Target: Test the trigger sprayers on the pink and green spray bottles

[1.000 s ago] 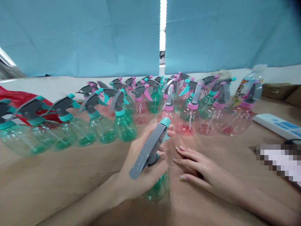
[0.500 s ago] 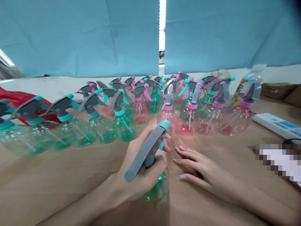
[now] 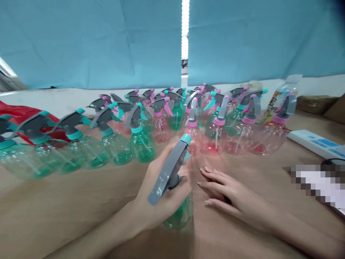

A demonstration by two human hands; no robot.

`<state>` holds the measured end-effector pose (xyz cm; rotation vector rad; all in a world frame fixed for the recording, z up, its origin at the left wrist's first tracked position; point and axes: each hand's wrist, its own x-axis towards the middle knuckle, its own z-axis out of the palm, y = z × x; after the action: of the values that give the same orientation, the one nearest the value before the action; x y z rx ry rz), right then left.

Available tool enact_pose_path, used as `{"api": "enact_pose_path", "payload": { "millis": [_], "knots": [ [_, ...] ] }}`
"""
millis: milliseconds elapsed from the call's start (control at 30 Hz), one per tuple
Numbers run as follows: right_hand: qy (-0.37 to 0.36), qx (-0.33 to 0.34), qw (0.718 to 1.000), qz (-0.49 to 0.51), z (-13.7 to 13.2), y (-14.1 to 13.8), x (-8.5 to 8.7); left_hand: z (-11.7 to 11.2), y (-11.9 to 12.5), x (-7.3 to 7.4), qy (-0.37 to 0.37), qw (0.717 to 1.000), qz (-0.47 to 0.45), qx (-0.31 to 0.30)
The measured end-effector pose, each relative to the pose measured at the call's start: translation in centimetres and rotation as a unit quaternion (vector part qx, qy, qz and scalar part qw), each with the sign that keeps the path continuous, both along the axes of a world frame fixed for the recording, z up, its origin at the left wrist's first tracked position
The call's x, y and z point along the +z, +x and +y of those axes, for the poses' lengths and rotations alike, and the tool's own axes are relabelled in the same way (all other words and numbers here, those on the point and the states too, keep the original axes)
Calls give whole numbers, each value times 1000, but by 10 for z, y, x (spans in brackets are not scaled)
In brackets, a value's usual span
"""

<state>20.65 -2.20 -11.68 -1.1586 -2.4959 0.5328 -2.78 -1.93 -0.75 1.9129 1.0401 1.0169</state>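
Note:
My left hand is wrapped around the neck of a green spray bottle. Its grey trigger head with a turquoise nozzle points forward and slightly right; the fingers and head hide the collar. The bottle is close to the tabletop, but whether it touches cannot be made out. To its right, my right hand lies with its fingers spread on the brown table, holding nothing. Beyond my left hand stand a green spray bottle and a pink spray bottle, each in a row of its own colour.
Several more green and pink spray bottles crowd the back. A labelled drink bottle, a white power strip and a blurred-out object are on the right. Red plastic lies at left; a blue curtain hangs behind.
The trigger head in my left hand has turned slightly, its rear end shifting right and its nozzle a little left. My right hand stays in place.

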Motion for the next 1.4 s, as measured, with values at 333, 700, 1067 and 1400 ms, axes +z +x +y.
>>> {"api": "enact_pose_path", "payload": {
  "millis": [333, 700, 1067, 1400],
  "knots": [
    [-2, -6, 1000, 23, -1, 0, 0, 1, 1, 0, 18, 1000, 0, 5],
    [-2, -2, 1000, 23, 0, 1, -2, 2, 1, 1, 3, 999, -23, -26],
    [10, 1, 1000, -8, 0, 0, -1, 2, 0, -1, 11, 998, -41, -39],
    [5, 2, 1000, 7, 0, 0, 0, 3, 0, 0, 24, 999, -23, -33]
  ]
}}
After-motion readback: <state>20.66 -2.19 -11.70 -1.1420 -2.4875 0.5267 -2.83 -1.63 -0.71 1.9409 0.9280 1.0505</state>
